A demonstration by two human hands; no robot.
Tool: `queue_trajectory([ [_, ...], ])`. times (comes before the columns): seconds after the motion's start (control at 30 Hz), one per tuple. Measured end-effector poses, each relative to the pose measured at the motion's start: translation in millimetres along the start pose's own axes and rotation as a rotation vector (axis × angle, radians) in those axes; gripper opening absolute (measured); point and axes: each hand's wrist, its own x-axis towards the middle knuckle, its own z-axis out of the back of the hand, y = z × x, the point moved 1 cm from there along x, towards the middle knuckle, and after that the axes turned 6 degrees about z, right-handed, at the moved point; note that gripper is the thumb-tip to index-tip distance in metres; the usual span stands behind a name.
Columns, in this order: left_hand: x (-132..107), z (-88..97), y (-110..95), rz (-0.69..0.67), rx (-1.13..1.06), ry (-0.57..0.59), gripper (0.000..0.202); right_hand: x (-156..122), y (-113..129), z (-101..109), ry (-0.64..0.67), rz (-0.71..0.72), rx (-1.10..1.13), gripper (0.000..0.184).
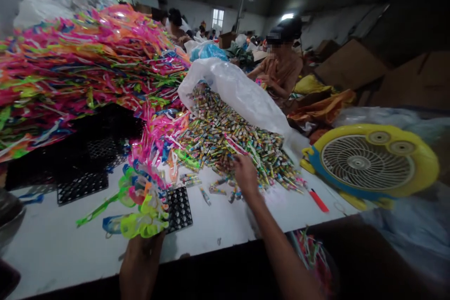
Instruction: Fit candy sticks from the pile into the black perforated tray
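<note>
My left hand [143, 251] is closed at the table's front edge round a bunch of bright plastic pieces [144, 218] in yellow-green, blue, pink and orange. Beside that bunch lies a small black perforated tray [181, 208]. Over the front of a heap of small printed tubes [218, 126], my right hand [246, 174] reaches with its fingers bent together. What they hold, if anything, is hidden. A pink-and-white strip [235, 144] lies just beyond its fingertips. Several loose tubes [190, 179] are scattered on the white table [211, 234].
A tall pile of coloured plastic pieces [87, 65] fills the left, with black trays [82, 186] in front. A white plastic sack [242, 89] backs the tubes. To the right are a red-handled tool [319, 201] and a yellow-and-blue fan [362, 164]. A person [284, 65] sits across.
</note>
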Motion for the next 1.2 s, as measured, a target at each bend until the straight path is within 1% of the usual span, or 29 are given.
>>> queue_trajectory([
  [0.03, 0.0, -1.1, 0.9, -0.004, 0.001, -0.013, 0.042, 9.6, -17.8, 14.6, -0.032, -0.048, -0.054, 0.031],
  [0.07, 0.3, -2.7, 2.2, -0.01, 0.002, -0.028, 0.043, 18.7, -33.5, 26.4, -0.031, -0.087, -0.132, 0.031],
  [0.13, 1.8, -6.2, 5.7, -0.007, 0.003, -0.057, 0.046, 33.7, -56.1, 40.8, 0.033, -0.104, -0.228, 0.029],
  [0.2, 3.5, -8.4, 9.1, 0.004, -0.005, -0.081, 0.051, 42.2, -65.6, 45.7, 0.099, -0.087, -0.259, 0.025],
  [0.23, 4.1, -8.7, 10.3, 0.009, -0.013, -0.084, 0.052, 43.7, -65.5, 45.6, 0.092, -0.063, -0.243, 0.024],
  [0.27, 4.2, -8.5, 11.0, 0.009, -0.02, -0.078, 0.053, 43.4, -62.1, 43.9, 0.058, -0.031, -0.222, 0.023],
  [0.33, 3.3, -7.5, 10.5, -0.008, -0.044, -0.057, 0.051, 36.4, -46.2, 35.0, -0.056, 0.055, -0.116, 0.022],
  [0.37, 2.2, -7.1, 9.4, -0.018, -0.057, -0.05, 0.048, 29.3, -34.1, 27.0, -0.09, 0.092, -0.015, 0.021],
  [0.4, 0.9, -6.8, 7.9, -0.025, -0.065, -0.052, 0.045, 19.9, -19.6, 16.3, -0.078, 0.117, 0.123, 0.02],
  [0.43, -0.7, -6.7, 6.1, -0.029, -0.069, -0.064, 0.042, 8.1, -3.3, 3.3, -0.016, 0.127, 0.285, 0.021],
  [0.53, -5.4, -7.0, 0.7, -0.067, -0.065, -0.121, 0.036, -34.4, 49.2, -42.7, 0.35, 0.111, 0.802, 0.022],
  [0.57, -6.5, -7.1, -0.4, -0.086, -0.061, -0.136, 0.035, -47.4, 64.0, -57.1, 0.444, 0.091, 0.905, 0.021],
  [0.6, -7.0, -7.1, -0.8, -0.103, -0.057, -0.144, 0.035, -58.1, 76.0, -69.7, 0.505, 0.075, 0.97, 0.019],
  [0.63, -7.0, -7.1, -0.4, -0.118, -0.049, -0.151, 0.035, -66.1, 84.8, -80.0, 0.533, 0.063, 0.99, 0.017],
  [0.7, -5.5, -7.3, 2.0, -0.147, -0.026, -0.158, 0.034, -73.6, 93.7, -93.2, 0.514, 0.06, 0.951, 0.012],
  [0.8, -1.9, -8.4, 7.3, -0.218, -0.005, -0.156, 0.033, -72.3, 94.1, -98.2, 0.466, 0.065, 0.846, 0.011],
  [0.83, -1.1, -9.1, 8.7, -0.241, -0.006, -0.153, 0.032, -71.1, 93.5, -97.6, 0.454, 0.091, 0.798, 0.011],
  [0.9, -0.6, -10.3, 10.4, -0.258, -0.018, -0.155, 0.029, -70.2, 94.3, -95.3, 0.402, 0.216, 0.65, 0.011],
  [0.97, -1.0, -11.0, 10.7, -0.243, -0.038, -0.163, 0.028, -73.2, 98.8, -93.2, 0.331, 0.37, 0.458, 0.014],
  [1.0, -1.3, -11.0, 10.4, -0.232, -0.044, -0.159, 0.029, -76.0, 102.3, -92.7, 0.308, 0.419, 0.363, 0.015],
  [1.03, -1.6, -10.6, 9.7, -0.22, -0.045, -0.15, 0.031, -79.4, 106.5, -92.8, 0.302, 0.439, 0.272, 0.017],
  [1.13, -1.5, -6.9, 6.9, -0.175, -0.024, -0.095, 0.037, -89.1, 121.1, -95.3, 0.349, 0.414, 0.035, 0.019],
  [1.2, -0.8, -3.1, 5.2, -0.109, -0.007, -0.062, 0.039, -91.6, 128.9, -97.2, 0.397, 0.388, -0.044, 0.02],
])
